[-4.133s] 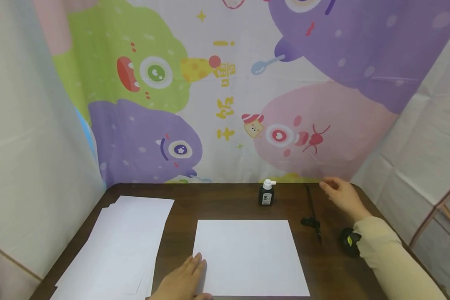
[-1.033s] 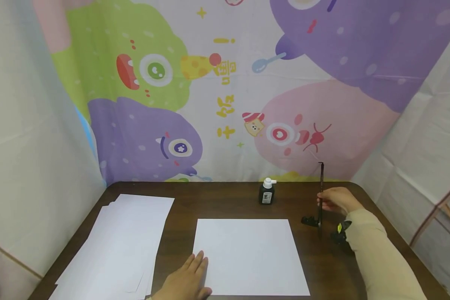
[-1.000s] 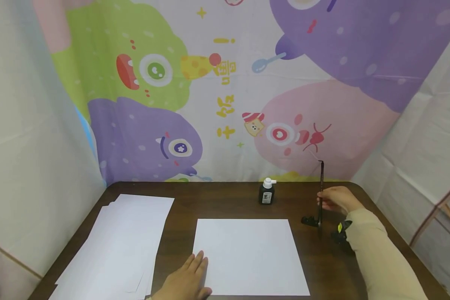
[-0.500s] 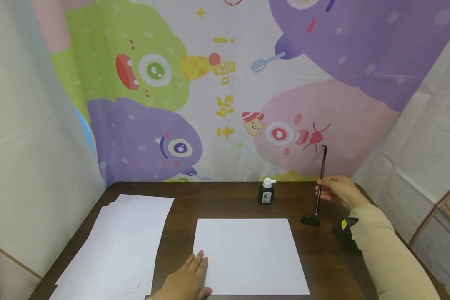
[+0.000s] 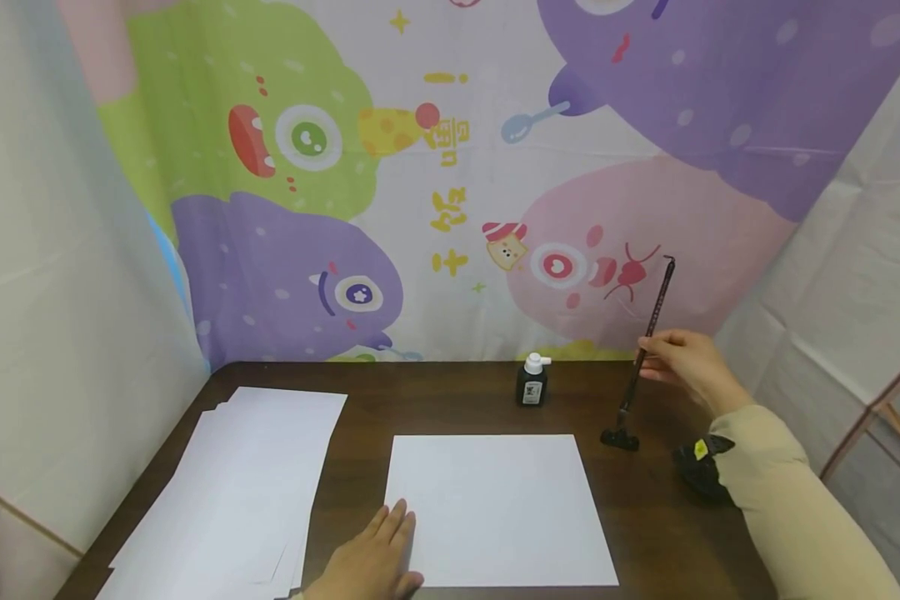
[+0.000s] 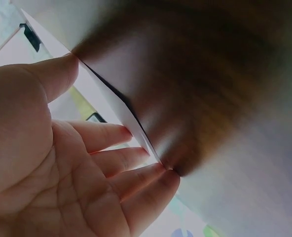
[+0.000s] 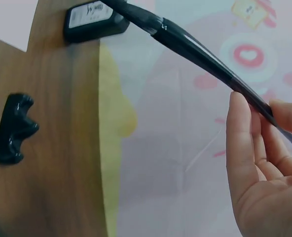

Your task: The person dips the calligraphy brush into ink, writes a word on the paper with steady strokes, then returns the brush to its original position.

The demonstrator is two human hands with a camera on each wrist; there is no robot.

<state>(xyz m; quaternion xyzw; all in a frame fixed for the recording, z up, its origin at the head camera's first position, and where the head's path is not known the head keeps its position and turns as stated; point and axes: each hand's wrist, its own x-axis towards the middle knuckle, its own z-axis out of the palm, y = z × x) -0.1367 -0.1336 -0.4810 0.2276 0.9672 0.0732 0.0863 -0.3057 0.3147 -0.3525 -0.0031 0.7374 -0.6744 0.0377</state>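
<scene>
brush [image 5: 656,310]: 1 | brush rest [image 5: 619,440]: 1 | bottle [image 5: 532,387]: 1 | centre sheet [image 5: 502,510]: 1 | paper pile [image 5: 232,492]: 1

Your left hand [image 6: 74,165], palm in view, touches the edge of a white paper sheet [image 6: 106,100] on the brown tabletop [image 6: 217,94].

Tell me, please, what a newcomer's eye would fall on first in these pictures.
Probably the large, colourful cartoon curtain hanging behind the table. Next would likely come the dark brush that the right hand holds at a slant on the right, and the bright white sheet in the front middle, with the left hand resting at its left edge.
</scene>
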